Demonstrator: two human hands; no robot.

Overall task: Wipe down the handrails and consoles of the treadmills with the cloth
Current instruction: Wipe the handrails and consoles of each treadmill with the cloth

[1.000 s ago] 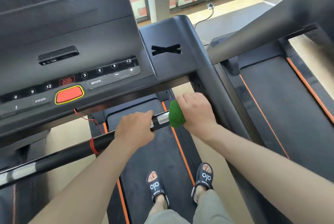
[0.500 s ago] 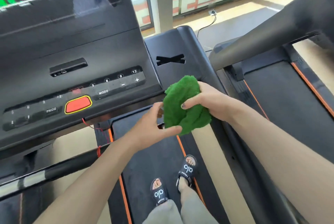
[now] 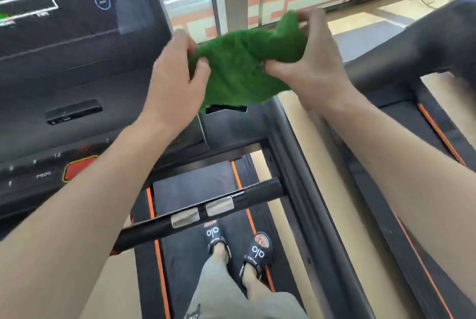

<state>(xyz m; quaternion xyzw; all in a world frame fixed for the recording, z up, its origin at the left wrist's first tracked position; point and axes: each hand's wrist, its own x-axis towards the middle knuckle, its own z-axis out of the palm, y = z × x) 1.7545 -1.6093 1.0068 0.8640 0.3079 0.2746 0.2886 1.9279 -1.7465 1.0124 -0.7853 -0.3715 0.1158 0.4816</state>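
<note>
1. Our left hand point(image 3: 177, 79) pinched the near-left edge of the green cloth point(image 3: 244, 66) between thumb and curled fingers, and our right hand point(image 3: 311, 66) gripped its right side, with the fingertips bunching a corner up at the top.
2. The cloth hung stretched between both hands in the air, above the corner of the console point(image 3: 77, 81) and touching no part of the machine.
3. We judged the step to be opening or refolding the cloth for a fresh face. Doing it well meant pulling the edges evenly, then folding it into a flat pad that fits one palm.
4. Below the hands, the crossbar handrail point(image 3: 206, 213) with its two metal sensor plates point(image 3: 201, 211) lay bare, and the right side rail point(image 3: 291, 164) ran down beside it.
5. The console's button strip point(image 3: 43, 172) sat under our left forearm; a light pass there seemed wise, to avoid pressing keys.
6. The neighbouring treadmill's handrail point(image 3: 412, 50) stood just right of our right hand.
</note>
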